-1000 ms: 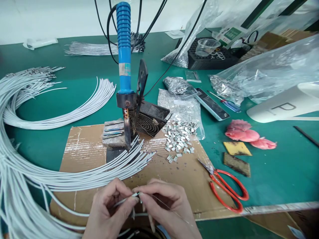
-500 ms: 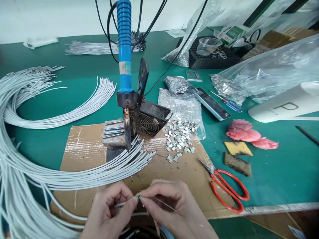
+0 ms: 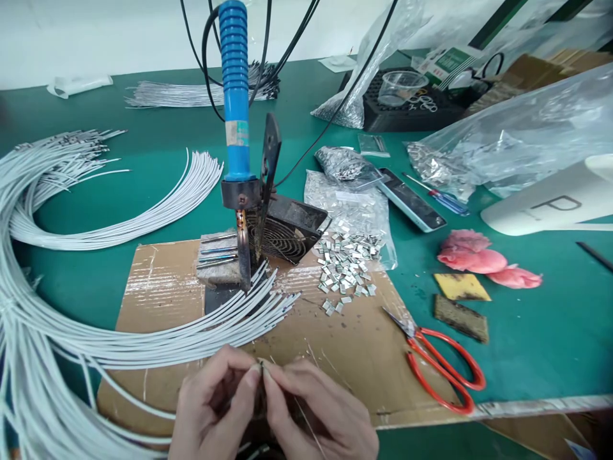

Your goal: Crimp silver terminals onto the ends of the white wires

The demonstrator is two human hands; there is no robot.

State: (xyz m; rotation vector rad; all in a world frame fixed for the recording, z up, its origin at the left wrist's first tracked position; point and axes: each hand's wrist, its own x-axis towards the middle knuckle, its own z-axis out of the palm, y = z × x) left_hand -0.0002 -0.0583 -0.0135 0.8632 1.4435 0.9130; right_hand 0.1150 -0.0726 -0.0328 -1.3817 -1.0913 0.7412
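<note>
Both my hands meet fingertip to fingertip over the near edge of the cardboard (image 3: 167,300). My left hand (image 3: 215,402) pinches thumb against forefinger on the end of a white cable, which its fingers now mostly hide. Touching it, my right hand (image 3: 320,409) is also pinched, and a thin pale wire (image 3: 306,418) trails down across its fingers. What lies between the fingertips is too small to make out. Beyond my hands, a bundle of white cables (image 3: 158,345) lies with its ends under a blue-handled soldering iron (image 3: 234,96) held tip down in a stand.
Small metal clips (image 3: 347,268) are spilled by a plastic bag (image 3: 354,204). Red-handled scissors (image 3: 445,367) lie at right, near sponge pieces (image 3: 462,287) and pink cloth (image 3: 472,252). A phone (image 3: 412,201) and a screwdriver (image 3: 438,195) lie farther back. A small black fan (image 3: 292,230) stands behind the iron.
My right hand has drawn in to the left and turned, its fingers more curled. The pinched fingertips are now upright together, and the cable in my left hand is less visible.
</note>
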